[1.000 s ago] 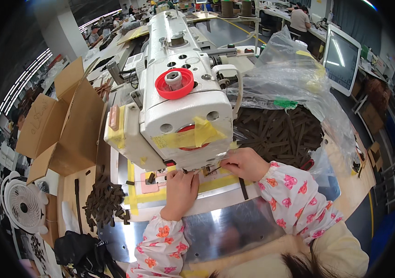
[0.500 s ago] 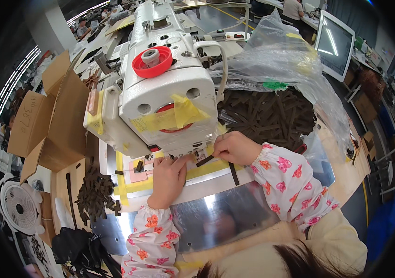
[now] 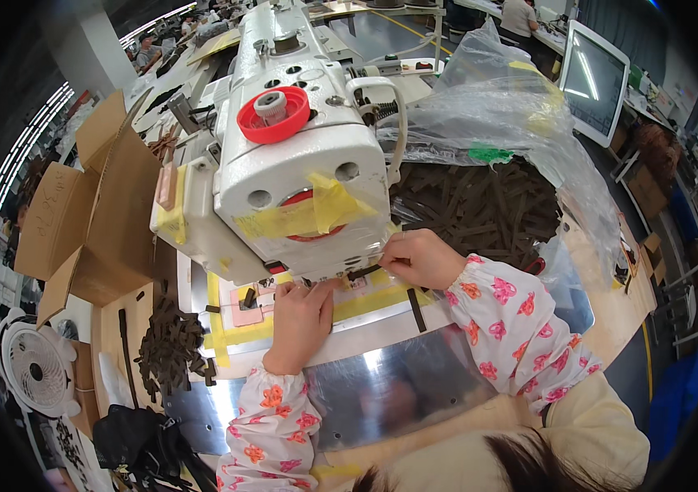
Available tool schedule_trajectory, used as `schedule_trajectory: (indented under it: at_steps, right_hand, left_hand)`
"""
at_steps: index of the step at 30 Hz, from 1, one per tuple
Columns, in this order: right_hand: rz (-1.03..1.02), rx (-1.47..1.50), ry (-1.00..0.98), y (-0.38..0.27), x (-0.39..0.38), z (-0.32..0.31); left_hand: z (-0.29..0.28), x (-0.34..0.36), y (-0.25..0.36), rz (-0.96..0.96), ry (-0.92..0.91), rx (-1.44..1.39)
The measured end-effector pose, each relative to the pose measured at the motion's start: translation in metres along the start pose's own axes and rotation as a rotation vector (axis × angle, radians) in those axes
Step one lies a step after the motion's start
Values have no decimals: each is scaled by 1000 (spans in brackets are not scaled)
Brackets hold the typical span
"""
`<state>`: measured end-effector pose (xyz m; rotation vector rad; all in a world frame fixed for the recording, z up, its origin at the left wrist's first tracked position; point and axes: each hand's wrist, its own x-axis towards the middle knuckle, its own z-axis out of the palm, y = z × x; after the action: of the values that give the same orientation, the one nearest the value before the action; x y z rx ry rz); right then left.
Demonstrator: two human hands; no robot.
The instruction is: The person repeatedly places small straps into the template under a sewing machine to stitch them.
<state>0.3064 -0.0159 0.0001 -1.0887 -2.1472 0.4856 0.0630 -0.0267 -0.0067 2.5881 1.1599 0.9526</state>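
Below the head of a white sewing machine [image 3: 300, 197], my right hand [image 3: 424, 261] pinches one end of a short dark brown strip [image 3: 363, 271]. The strip's other end points left, over the plate marked out with yellow tape [image 3: 357, 304]. My left hand [image 3: 300, 324] rests on this plate to the left, its index finger stretched toward the strip and no object visible in it. Another dark strip [image 3: 417, 310] lies on the white surface below my right hand. A small dark piece [image 3: 249, 297] sits on a pink patch left of my left hand.
A big heap of dark strips [image 3: 488, 205] lies behind my right hand, partly under clear plastic [image 3: 513, 98]. Small dark pieces [image 3: 170, 340] are piled at left, near an open cardboard box [image 3: 115, 213] and a white fan [image 3: 36, 369]. A monitor [image 3: 593, 78] stands far right.
My right hand has brought the strip slightly up toward the machine head, and the strip now lies flatter. My left hand has stayed nearly in place.
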Motion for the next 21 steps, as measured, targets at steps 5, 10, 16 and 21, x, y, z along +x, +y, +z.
schedule_trajectory:
  at_steps: [5,10,16,21]
  right_hand:
    - [328,309,-3,-10,1,-10]
    - [379,230,-41,-16,-4,-3]
    - [74,18,-47,-4,-2,4]
    - [32,5,-32,1,-1,5]
  left_hand:
    - [11,-4,-5,-26,4,-3]
    - [11,1,1,36,-80,59]
    - [3,1,2,63,-49,128]
    - [3,1,2,50,-71,101]
